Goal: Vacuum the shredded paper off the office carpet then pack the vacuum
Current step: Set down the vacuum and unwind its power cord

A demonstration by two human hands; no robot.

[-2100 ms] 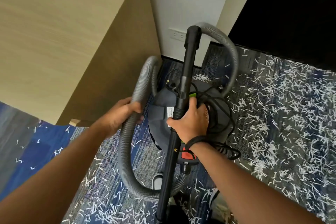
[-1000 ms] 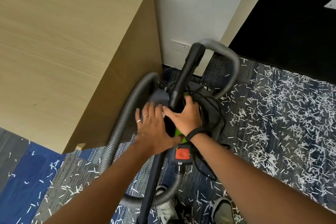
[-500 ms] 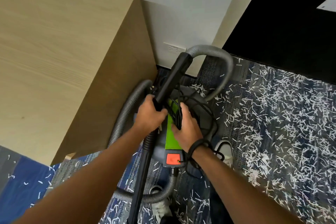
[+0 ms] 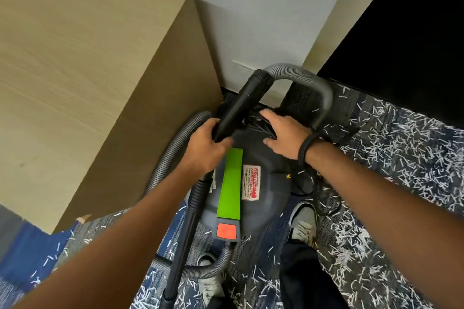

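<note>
A dark grey canister vacuum [image 4: 266,190] with a green handle strip [image 4: 230,183] and a red button [image 4: 226,231] stands on the carpet between my feet. My left hand [image 4: 204,148] is closed around the black wand [image 4: 236,110], which slants up toward the wall. A grey ribbed hose [image 4: 303,80] arches from the wand's top and loops around the canister. My right hand [image 4: 283,133] rests on the bundled black power cord [image 4: 258,120] at the canister's far end, fingers curled into it. White shredded paper [image 4: 391,153] covers the blue-grey carpet on the right.
A light wooden cabinet [image 4: 88,78] stands close on the left, touching the hose. A white wall with a socket [image 4: 242,68] is straight ahead. A black panel [image 4: 401,45] fills the upper right. My shoes [image 4: 302,223] stand beside the vacuum.
My left hand left the hose and took the wand. My right hand left the wand and slid forward over the canister top to the cord bundle.
</note>
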